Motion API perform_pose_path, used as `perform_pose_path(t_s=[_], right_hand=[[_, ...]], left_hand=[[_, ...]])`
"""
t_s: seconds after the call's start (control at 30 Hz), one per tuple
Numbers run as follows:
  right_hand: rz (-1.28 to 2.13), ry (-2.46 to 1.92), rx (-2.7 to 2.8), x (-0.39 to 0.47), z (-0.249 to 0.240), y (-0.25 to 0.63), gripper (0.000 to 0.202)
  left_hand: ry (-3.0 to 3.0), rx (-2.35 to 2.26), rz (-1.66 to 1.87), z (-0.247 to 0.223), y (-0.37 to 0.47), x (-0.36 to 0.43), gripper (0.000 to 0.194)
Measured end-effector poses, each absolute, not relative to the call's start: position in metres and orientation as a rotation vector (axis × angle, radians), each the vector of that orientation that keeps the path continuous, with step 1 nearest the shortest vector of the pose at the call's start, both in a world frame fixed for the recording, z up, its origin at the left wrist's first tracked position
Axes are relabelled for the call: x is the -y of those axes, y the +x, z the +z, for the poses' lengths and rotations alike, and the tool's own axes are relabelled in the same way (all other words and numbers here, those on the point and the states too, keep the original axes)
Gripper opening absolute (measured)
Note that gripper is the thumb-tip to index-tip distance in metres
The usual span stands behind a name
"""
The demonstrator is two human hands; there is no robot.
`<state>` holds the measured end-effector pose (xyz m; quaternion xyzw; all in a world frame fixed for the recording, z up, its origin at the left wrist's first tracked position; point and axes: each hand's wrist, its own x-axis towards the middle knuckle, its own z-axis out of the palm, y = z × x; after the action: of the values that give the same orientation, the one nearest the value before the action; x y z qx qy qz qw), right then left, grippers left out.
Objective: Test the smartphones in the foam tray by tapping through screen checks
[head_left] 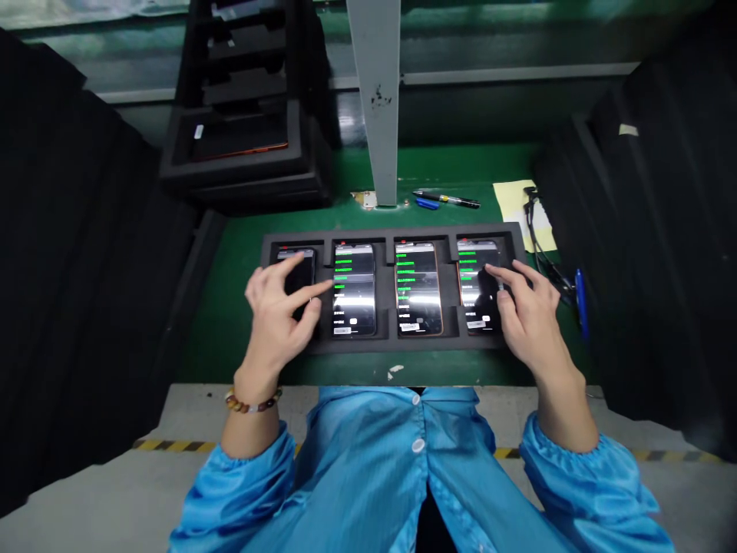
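Four phones lie in the compartments of a black foam tray (385,344). My left hand (282,307) is over the leftmost phone (305,269), fingers apart, one fingertip near its screen and another at the left edge of the second phone (362,296). The third phone (423,288) has nothing over it and shows green and white text lines. My right hand (527,307) is at the rightmost phone (473,288), index fingertip at its screen and thumb by its right edge. Neither hand holds anything.
Stacked black foam trays (247,180) stand at the back left. Behind the tray are a grey post (380,107), a pen (454,200) and a blue cap (427,204). Yellow paper (512,201), a black cable (533,223) and a blue object (581,299) lie right. Dark foam stacks flank both sides.
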<state>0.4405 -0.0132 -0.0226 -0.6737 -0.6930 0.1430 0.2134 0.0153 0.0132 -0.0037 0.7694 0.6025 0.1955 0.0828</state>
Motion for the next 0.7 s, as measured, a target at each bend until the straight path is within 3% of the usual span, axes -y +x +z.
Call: perform_pose_path(t_s=[0.3,0.5,0.7], right_hand=[[0.409,-1.769,1.867,0.009,-0.02,0.446,0.045],[0.362,-1.745,1.77,0.05,-0.02,0.452,0.04],[0.415,-1.741,1.741,0.065,-0.026,0.448,0.039]], left_hand=[[2.308,-1.725,0.564,-0.007,0.063,-0.041,0.038],[2.502,-1.346,0.444,0.0,0.118,-0.042,0.039],[2.452,-1.458,0.425,-0.006,0.145,-0.065,0.041]])
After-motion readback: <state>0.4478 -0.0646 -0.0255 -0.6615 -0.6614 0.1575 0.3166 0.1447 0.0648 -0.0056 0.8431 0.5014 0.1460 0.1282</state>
